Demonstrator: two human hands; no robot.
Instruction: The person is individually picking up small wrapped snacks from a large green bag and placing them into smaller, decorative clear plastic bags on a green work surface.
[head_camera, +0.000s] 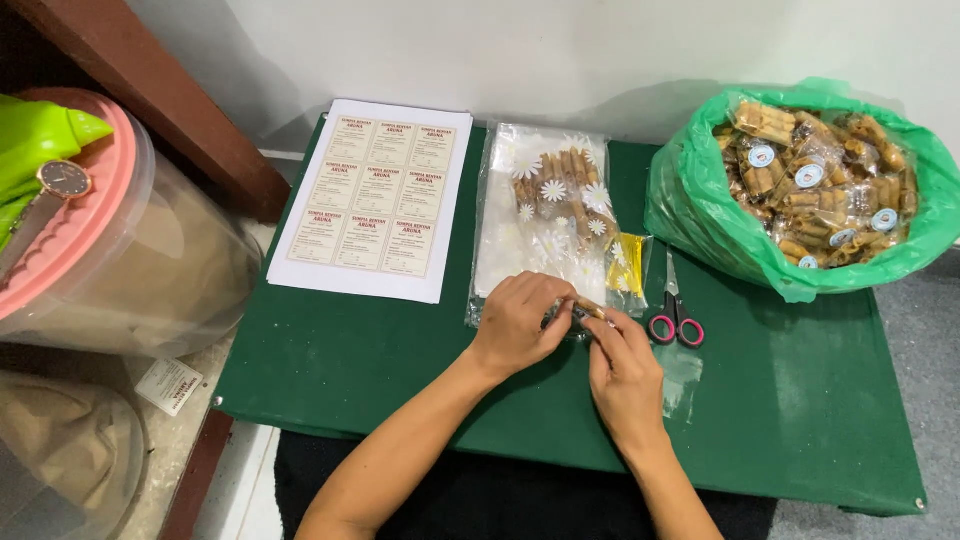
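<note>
My left hand (522, 322) and my right hand (625, 375) meet over the near end of a stack of clear daisy-printed bags (540, 215) on the green table (350, 350). Between the fingers of both hands is a small clear packet of brown rolled snacks (585, 312). More brown rolls lie on the bag stack near its far end. A bundle of gold twist ties (630, 262) lies just right of the stack, and pink-handled scissors (675, 320) rest beside my right hand.
A white sheet of printed labels (375, 200) lies at the table's far left. A green plastic bag (700, 220) full of packed snack packets sits at the far right. A clear tub with a pink lid (120, 250) and a wristwatch on it stands left of the table.
</note>
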